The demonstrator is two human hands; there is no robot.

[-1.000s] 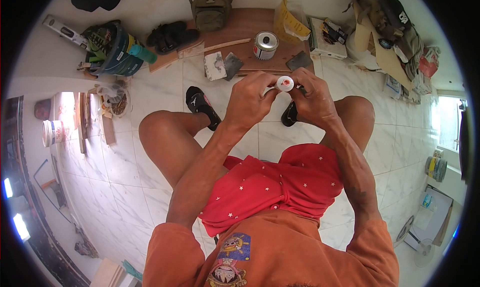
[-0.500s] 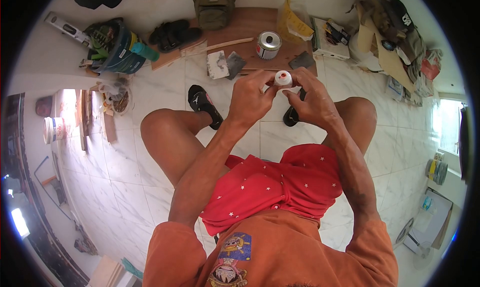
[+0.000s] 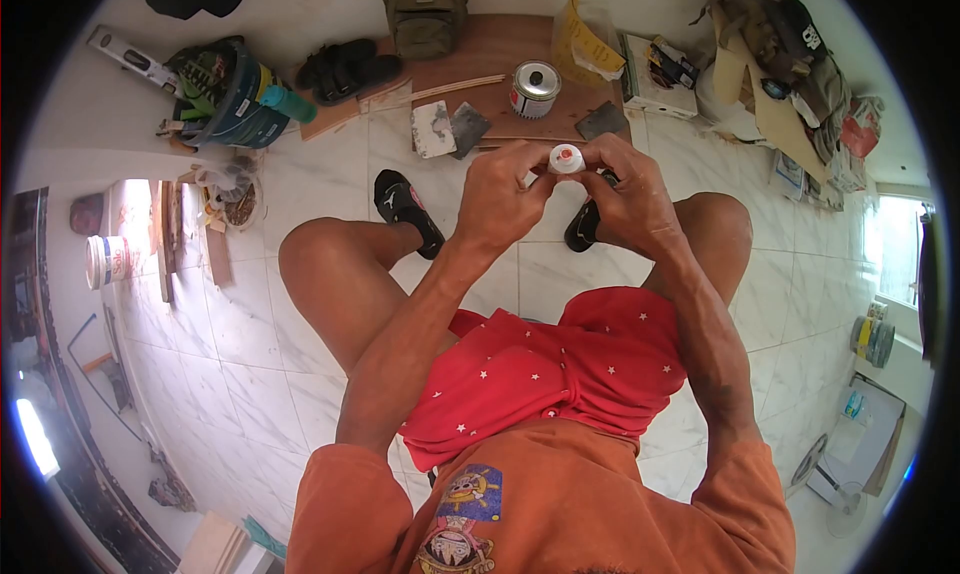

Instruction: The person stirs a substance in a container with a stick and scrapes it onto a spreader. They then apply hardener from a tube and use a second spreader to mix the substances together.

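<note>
A small white tube (image 3: pixel 566 159) with a red tip is held up between both hands, above the floor and between the knees. My left hand (image 3: pixel 500 199) has its fingers closed on the tube's left side. From the right, my right hand (image 3: pixel 632 196) pinches the tube's other side, with thumb and fingers together. Just beyond the hands, a metal can (image 3: pixel 535 90) with a lid stands on a brown board (image 3: pixel 490 44). Grey sheets (image 3: pixel 469 130) and a whitish sheet (image 3: pixel 433 131) lie near the board's front edge.
A dark bucket (image 3: pixel 245 99) of tools stands at the back left, beside black sandals (image 3: pixel 350 71). Behind the board is a green backpack (image 3: pixel 426 19). A yellow bag (image 3: pixel 590 44), a white box (image 3: pixel 658 79) and cardboard (image 3: pixel 780 114) are at the back right.
My right thumb has moved in toward the tube, closing the gap seen earlier between thumb and fingers. The tube stays in nearly the same place.
</note>
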